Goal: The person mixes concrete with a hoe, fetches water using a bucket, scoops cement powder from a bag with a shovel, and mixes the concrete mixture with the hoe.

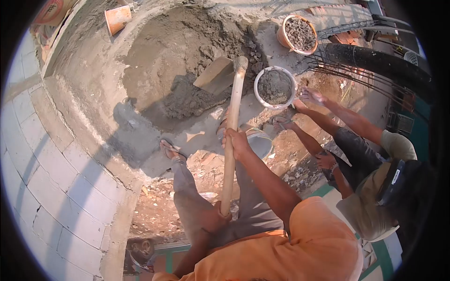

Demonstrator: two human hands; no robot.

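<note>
Both my hands are wrapped round the wooden handle of a hoe. My right hand grips around the middle of the handle. Lower down, near the butt end by my thigh, my left hand is closed on it. The hoe's broad blade rests at the wet grey mortar spread on the ground ahead. Just right of the blade stands a bucket filled with mortar.
A co-worker sits or crouches at right, one hand near the mortar bucket. An orange bucket of gravel, rebar and a black pipe lie beyond. An orange bucket lies tipped upper left; a block wall runs left.
</note>
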